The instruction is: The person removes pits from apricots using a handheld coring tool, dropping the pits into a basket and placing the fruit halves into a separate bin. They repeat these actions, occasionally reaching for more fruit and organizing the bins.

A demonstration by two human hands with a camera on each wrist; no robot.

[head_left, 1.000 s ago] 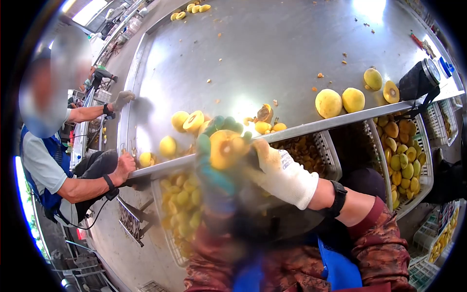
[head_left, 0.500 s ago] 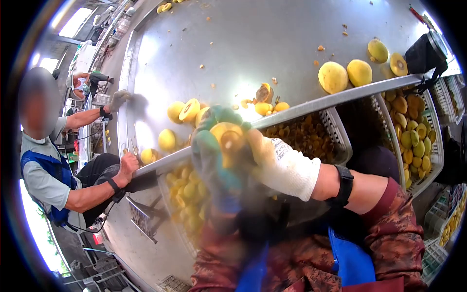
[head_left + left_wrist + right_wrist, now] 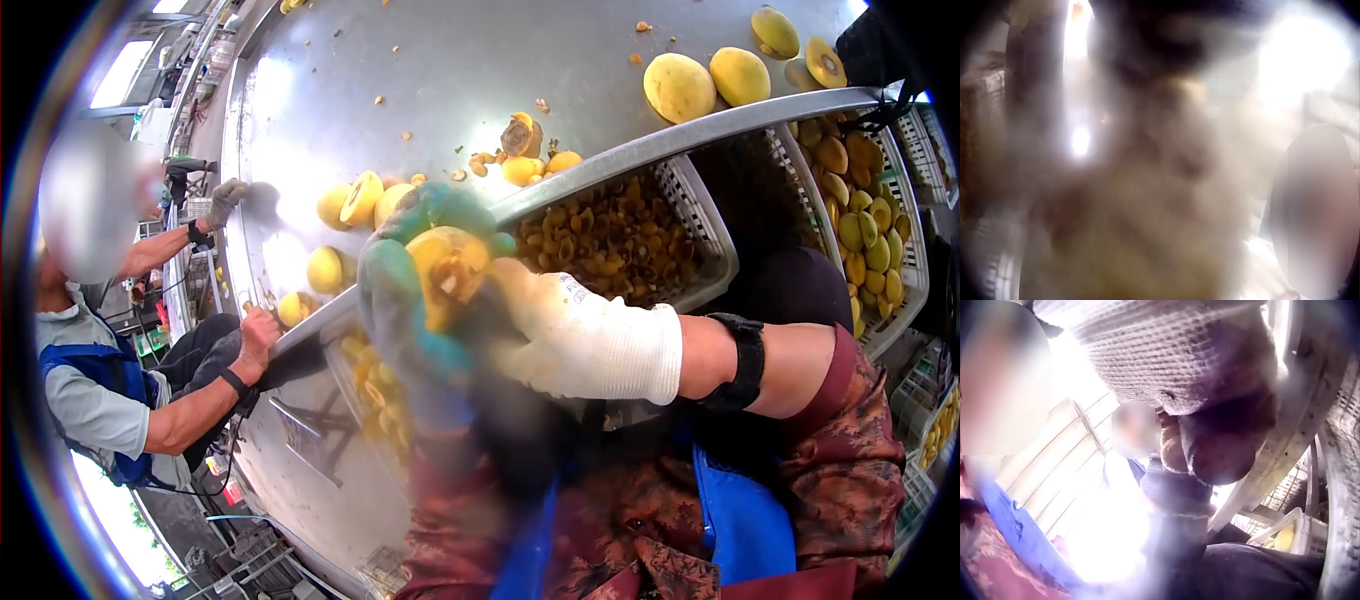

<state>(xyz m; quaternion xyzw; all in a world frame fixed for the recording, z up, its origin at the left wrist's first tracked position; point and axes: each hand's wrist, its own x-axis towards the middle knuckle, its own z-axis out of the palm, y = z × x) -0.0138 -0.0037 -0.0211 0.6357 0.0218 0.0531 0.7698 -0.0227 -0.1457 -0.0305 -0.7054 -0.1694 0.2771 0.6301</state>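
Observation:
My left hand (image 3: 395, 285), in a grey and teal glove, grips a yellow peach half (image 3: 432, 258) with its cut face towards me. A ragged orange-brown hollow with a pale spot shows in the middle of the flesh. My right hand (image 3: 580, 330), in a white knit glove, is right at the peach's edge, its fingers curled in the right wrist view. I cannot tell what, if anything, is inside that curl. The left wrist view is too blurred to show detail.
A raised metal rim (image 3: 620, 150) edges the table (image 3: 440, 70), where whole and cut peaches (image 3: 678, 88) lie. Below it stand a crate of orange-brown pieces (image 3: 600, 240) and another of peach halves (image 3: 868, 230). A seated person (image 3: 130, 380) is at the left.
The head view has shifted, so the table sits higher and further left. My hands stay together at the peach half. Its hollow now looks more ragged, with a pale spot showing.

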